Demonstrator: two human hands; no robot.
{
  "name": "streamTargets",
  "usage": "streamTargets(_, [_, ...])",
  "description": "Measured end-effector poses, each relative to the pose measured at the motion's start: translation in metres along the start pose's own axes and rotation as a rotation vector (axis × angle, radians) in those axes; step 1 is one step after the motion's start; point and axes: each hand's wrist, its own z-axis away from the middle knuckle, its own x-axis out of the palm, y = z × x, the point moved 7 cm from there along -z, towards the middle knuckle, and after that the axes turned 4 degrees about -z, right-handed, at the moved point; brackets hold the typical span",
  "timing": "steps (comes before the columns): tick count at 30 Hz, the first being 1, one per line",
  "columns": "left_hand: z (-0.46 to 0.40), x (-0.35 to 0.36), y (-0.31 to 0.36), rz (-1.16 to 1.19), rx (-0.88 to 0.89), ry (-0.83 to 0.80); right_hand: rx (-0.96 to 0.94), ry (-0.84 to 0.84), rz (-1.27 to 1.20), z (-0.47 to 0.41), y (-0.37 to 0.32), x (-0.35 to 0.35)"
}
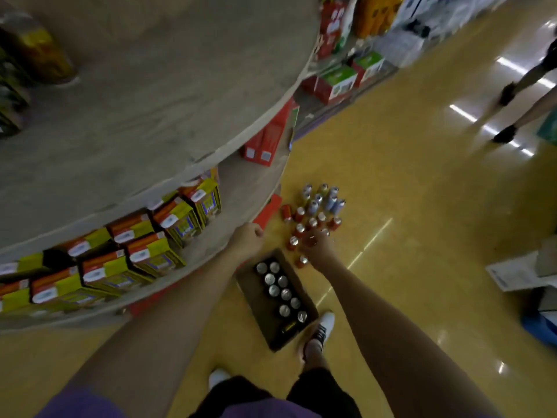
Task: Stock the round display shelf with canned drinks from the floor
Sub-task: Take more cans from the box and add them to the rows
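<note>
Right hand [320, 245] curls over a red can [311, 240], seemingly gripping its top; rigid, slick, full-heavy, so grasp mid-body; left hand [245, 240] fisted, empty.

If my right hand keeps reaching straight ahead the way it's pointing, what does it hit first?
Probably more of the red cans standing on the floor just beyond your right hand, which is already down among them. The pale blue cans come after. Depth is hard to judge from this view.
</note>
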Motion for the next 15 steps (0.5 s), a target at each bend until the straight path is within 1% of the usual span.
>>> streamTargets(3, [-0.023, 0.058, -0.026, -0.033, -0.124, -0.03, 0.039, -0.069, -0.053, -0.033, 0.035, 0.014])
streamTargets(8, [-0.056, 0.152, -0.037, -0.019, -0.287, -0.171, 0.114, -0.274, -0.046, -0.091, 0.117, 0.047])
streamTargets(12, [-0.084, 0.217, -0.062, 0.001, -0.417, -0.213, 0.071, -0.387, 0.123, -0.139, 0.18, 0.073])
streamTargets(15, [-0.097, 0.253, -0.087, 0.039, -0.527, -0.223, 0.102, -0.472, 0.209, -0.161, 0.224, 0.095])
